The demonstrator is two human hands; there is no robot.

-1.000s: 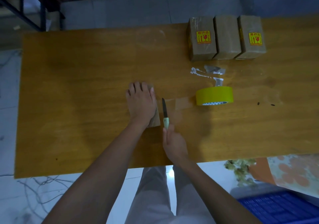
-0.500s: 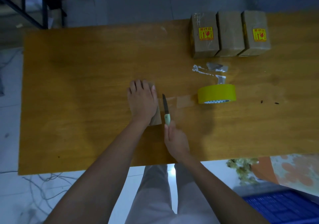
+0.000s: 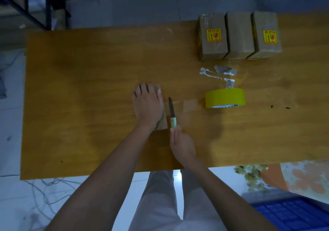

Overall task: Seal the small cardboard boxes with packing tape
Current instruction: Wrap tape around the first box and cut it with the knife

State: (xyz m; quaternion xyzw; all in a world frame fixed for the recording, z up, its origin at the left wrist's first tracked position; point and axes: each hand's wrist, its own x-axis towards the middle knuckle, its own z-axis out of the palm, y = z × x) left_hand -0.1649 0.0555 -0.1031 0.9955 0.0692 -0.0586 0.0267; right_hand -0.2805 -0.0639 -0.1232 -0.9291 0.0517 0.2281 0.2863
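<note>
On the table (image 3: 89, 88), near its middle, the left hand (image 3: 147, 106) lies flat with fingers straight and together, pressing down on a small box (image 3: 162, 122), which it mostly covers. Just right of the box, the right hand (image 3: 181, 141) pinches the pale green handle of a knife (image 3: 172, 112), whose dark blade points away from the person and crosses a strip of clear tape (image 3: 188, 104). That strip runs from the box to the yellow roll (image 3: 225, 98), which stands on its edge further right. Beyond the roll lie crumpled scraps (image 3: 219, 72) of tape. At the far right edge, three boxes (image 3: 239, 35) stand side by side, touching; the outer two bear yellow stickers. A blue crate (image 3: 293, 214) sits on the floor at lower right.
</note>
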